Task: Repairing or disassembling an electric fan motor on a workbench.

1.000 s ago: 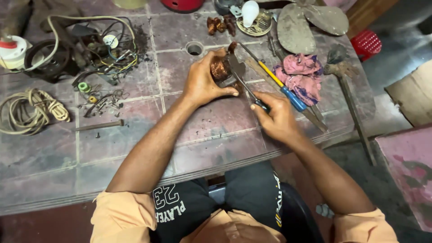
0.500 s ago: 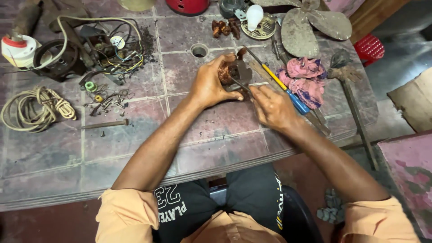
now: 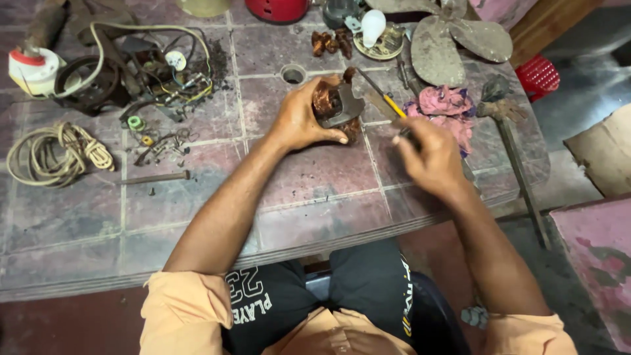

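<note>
Gripping coppery wound motor part (image 3: pixel 336 105), slim metal tool (image 3: pixel 380 93)

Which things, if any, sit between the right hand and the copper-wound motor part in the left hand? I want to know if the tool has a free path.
Nothing visible blocks it. The right hand holds a thin tool reaching to the motor part, gripped by the left hand.

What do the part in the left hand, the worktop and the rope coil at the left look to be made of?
Part held by the left hand: reddish-brown copper-like windings around a dull grey metal piece, probably a motor coil. Worktop: square tiles, mottled reddish stone or cement, matte and worn, with pale joints. Rope coil: off-white twisted cord, likely fibre or plastic; the look leaves it open.
</note>
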